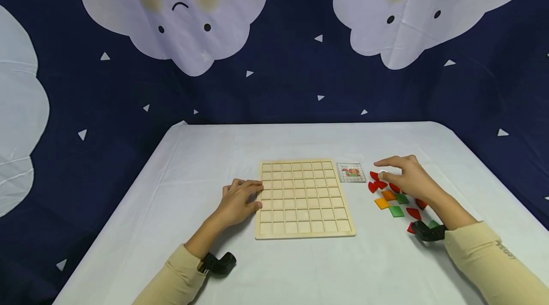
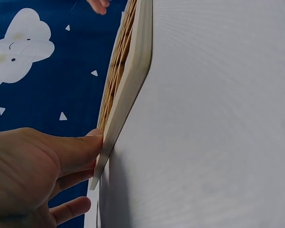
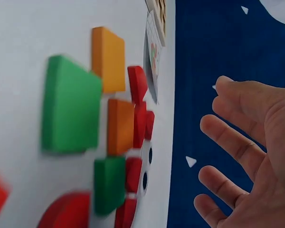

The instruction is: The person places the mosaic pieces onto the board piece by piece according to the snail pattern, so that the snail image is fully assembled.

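Observation:
A light wooden board with a grid of square recesses lies flat on the table. My left hand touches its left edge, with the thumb and fingers spread along the rim; the thumb tip meets the wood in the left wrist view. To the right, my right hand hovers over loose flat pieces, its fingers apart and nothing between them. Beneath and around it lie red rounded pieces, orange squares and green squares. White pieces with black dots are partly hidden behind the red ones.
A small card with a gridded coloured picture lies between board and pieces. The white-covered table ends at a dark blue cloth with clouds. Each wrist wears a black camera mount.

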Available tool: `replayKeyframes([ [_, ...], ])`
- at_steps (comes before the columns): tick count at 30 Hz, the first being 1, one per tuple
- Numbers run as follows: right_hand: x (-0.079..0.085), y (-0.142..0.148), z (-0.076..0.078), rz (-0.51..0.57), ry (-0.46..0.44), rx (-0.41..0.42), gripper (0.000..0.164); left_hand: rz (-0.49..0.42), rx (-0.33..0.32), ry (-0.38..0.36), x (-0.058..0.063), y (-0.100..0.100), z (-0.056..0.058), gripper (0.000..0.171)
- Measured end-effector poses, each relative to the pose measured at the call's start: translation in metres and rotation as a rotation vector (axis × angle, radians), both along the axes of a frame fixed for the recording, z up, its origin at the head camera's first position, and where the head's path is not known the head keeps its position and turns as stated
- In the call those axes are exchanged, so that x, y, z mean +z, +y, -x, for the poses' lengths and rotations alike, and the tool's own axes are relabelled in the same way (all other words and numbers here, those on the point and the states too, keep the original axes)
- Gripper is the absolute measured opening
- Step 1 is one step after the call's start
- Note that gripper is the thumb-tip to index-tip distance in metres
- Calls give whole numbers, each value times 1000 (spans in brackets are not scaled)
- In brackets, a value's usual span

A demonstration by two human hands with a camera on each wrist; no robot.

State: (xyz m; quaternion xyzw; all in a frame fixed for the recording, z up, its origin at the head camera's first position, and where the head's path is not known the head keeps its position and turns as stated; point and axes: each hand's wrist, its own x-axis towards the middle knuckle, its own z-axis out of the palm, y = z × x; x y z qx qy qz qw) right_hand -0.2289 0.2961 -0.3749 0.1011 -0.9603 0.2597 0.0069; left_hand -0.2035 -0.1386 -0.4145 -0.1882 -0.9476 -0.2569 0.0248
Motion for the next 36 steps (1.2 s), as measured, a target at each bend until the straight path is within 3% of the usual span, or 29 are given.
replayKeyframes([
  [7, -4, 20, -19, -10, 10, -58, 42, -21, 6, -18, -1, 0, 2, 44],
  [16, -12, 45, -32, -43, 15, -110, 46, -69, -25, 28, -3, -3, 0, 45],
  [19, -16, 53, -37, -45, 10, -119, 45, -77, -22, 7, -4, -4, 1, 46],
  [23, -23, 64, -45, -41, -11, -115, 42, -79, -6, -34, -4, -3, 3, 46],
  [36, -37, 88, -55, -79, 28, -74, 38, -82, -6, -48, -2, -4, 2, 46],
])
